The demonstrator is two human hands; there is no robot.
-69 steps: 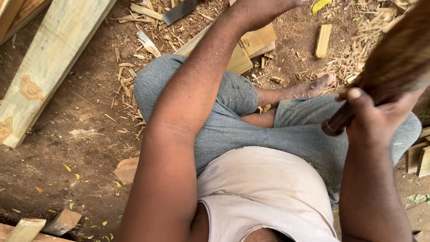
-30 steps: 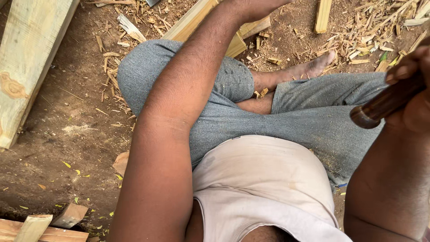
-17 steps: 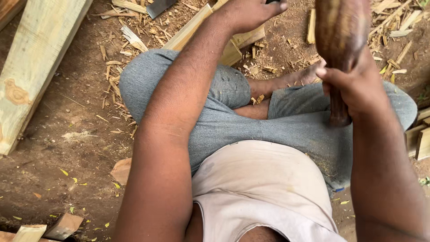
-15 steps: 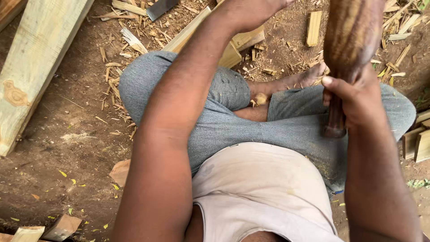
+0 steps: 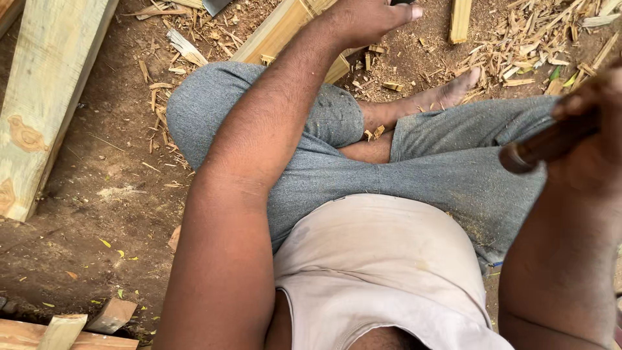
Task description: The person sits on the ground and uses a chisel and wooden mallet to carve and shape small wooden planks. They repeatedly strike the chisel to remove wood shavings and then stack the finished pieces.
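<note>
R hand (image 5: 593, 129) has swung down & out to frame's right edge vs a moment ago, fingers wrapped round dark wooden handle (image 5: 544, 144), butt end showing. L hand (image 5: 369, 19) stays up top on split wood piece (image 5: 285, 32); finger state unclear.

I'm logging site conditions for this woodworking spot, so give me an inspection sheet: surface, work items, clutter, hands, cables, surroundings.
Surface: bare dirt ground, dusty, with sawdust patches.
Work items: dark wooden handle gripped at the right edge, its head out of frame; pale wood strip lying under the left hand.
Clutter: wood chips and splinters scattered across the top, small offcut blocks at bottom left.
Hands: left hand pressed down on the strip; right hand closed on the handle, raised.
Cables: nothing seen.
Surroundings: pale plank lying at the left; the person sits cross-legged, bare foot among the chips.
</note>
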